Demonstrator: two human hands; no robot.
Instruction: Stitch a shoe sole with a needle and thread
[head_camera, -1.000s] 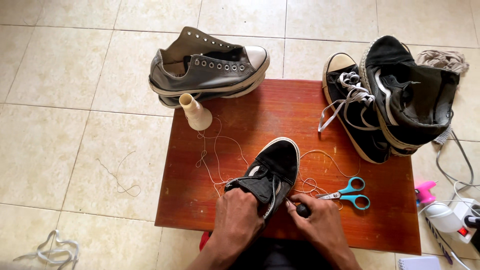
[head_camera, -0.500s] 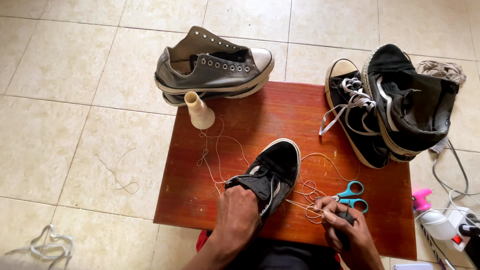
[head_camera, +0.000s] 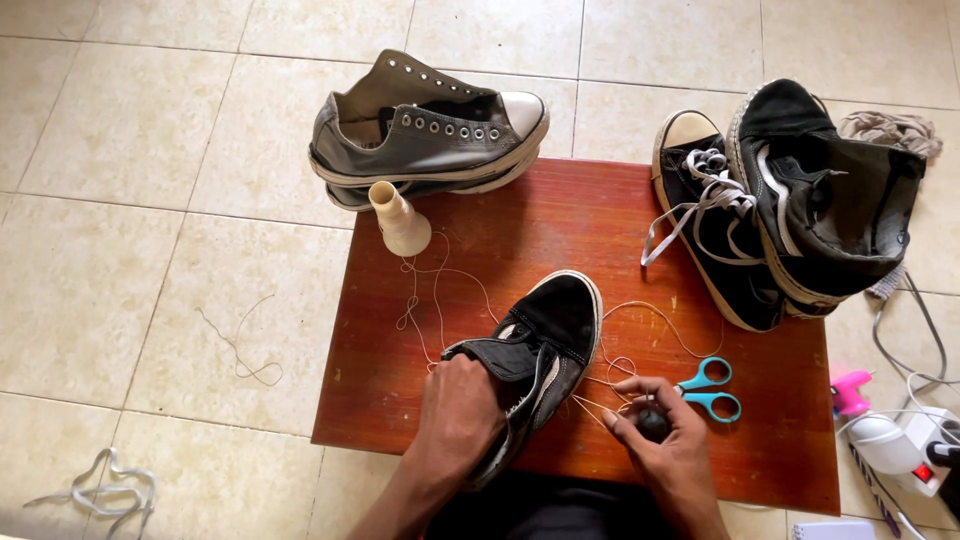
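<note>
A black low shoe (head_camera: 548, 340) with a white sole edge lies on the red-brown wooden table (head_camera: 560, 220), toe pointing away. My left hand (head_camera: 455, 420) grips its heel and collar. My right hand (head_camera: 665, 440) is closed around a small dark round-handled tool and pinches pale thread (head_camera: 600, 385) that runs from the shoe's side. Loose thread loops across the table to a cream thread cone (head_camera: 400, 218). Blue-handled scissors (head_camera: 712, 390) lie just right of my right hand.
A grey sneaker pair (head_camera: 430, 140) sits stacked at the table's far left corner. Black sneakers (head_camera: 780, 200) with white laces lie at the far right. A glue gun and power strip (head_camera: 900, 440) sit on the tiled floor, right. Laces (head_camera: 100, 490) lie at lower left.
My right hand has drawn away from the shoe to the right, pulling the thread taut. My left hand stays on the shoe's heel.
</note>
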